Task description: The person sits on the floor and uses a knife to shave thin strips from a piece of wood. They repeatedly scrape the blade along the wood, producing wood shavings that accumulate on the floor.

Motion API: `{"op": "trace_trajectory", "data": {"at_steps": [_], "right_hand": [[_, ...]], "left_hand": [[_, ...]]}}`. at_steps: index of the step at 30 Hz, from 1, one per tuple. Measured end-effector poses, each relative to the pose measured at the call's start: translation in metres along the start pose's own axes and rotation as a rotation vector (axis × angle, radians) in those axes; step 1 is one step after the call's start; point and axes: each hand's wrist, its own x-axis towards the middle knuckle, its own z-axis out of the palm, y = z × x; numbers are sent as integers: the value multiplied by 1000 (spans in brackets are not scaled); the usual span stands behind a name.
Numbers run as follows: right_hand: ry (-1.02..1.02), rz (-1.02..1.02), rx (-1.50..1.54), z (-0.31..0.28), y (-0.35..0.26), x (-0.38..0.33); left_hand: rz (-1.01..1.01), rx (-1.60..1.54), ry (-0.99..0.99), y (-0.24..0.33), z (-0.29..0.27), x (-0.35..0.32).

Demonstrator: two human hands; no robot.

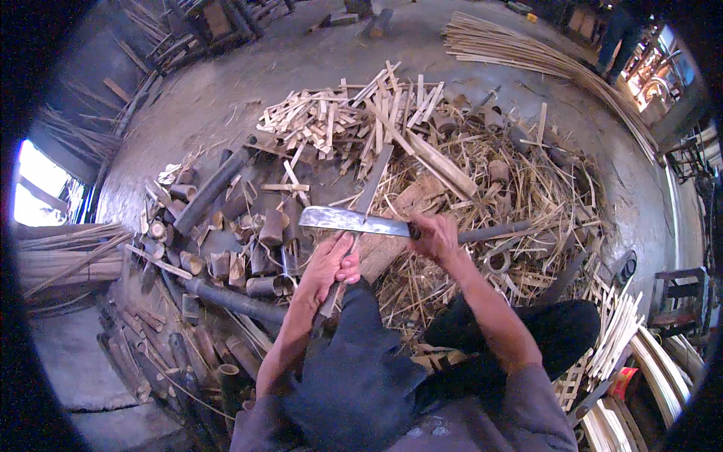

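My right hand grips the handle of a broad steel cleaver, its blade lying crosswise and pointing left. My left hand holds a long narrow bamboo strip that runs from my knee up and away under the blade. The blade's edge sits on the strip just above my left fingers. Both forearms come up from the lower edge over my dark trousers. A wooden chopping block lies under the strip, partly hidden by my hands.
Cut bamboo tube sections and a long dark pole lie to the left. A heap of split pale sticks sits ahead, shavings to the right, long thin strips at far right, and stacked slats by my right leg.
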Motion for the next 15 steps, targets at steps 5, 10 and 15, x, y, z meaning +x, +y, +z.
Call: {"op": "trace_trajectory", "data": {"at_steps": [5,10,15], "right_hand": [[232,404,103,37,157,-34],[-222,583,-185,-16,53,-19],[-328,208,-157,5,-24,-5]], "left_hand": [[47,406,-45,0,5,-42],[90,490,-9,-37,-25,-23],[102,572,154,-34,-3,9]]}}
